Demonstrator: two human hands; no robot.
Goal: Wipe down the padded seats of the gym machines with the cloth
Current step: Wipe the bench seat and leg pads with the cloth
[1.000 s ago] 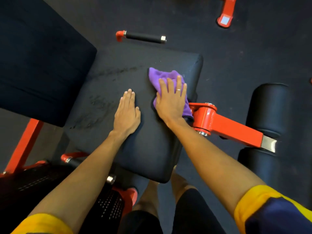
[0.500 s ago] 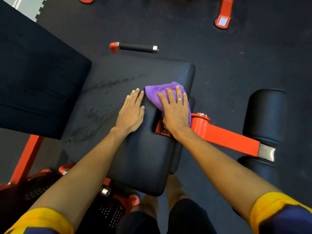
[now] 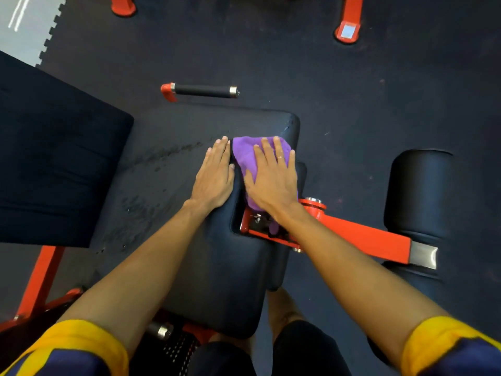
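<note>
The black padded seat (image 3: pixel 173 169) of a gym machine fills the middle of the view, with wet streaks on its left half. A purple cloth (image 3: pixel 245 153) lies near the seat's right edge, by a notch in the pad. My right hand (image 3: pixel 273 180) lies flat on the cloth with straight, spread fingers, pressing it onto the pad. My left hand (image 3: pixel 215 177) rests flat on the seat just left of the cloth, its fingertips beside the cloth's edge.
The black backrest pad (image 3: pixel 54 164) rises at the left. An orange lever arm (image 3: pixel 363 237) runs right from the seat notch to black roller pads (image 3: pixel 418 191). A black grip handle (image 3: pixel 203 90) sits beyond the seat. Orange frame feet (image 3: pixel 348 28) stand on the dark floor.
My right hand slid the cloth from the seat's middle toward its right edge by the notch. My left hand shifted right and forward until it lay beside the cloth.
</note>
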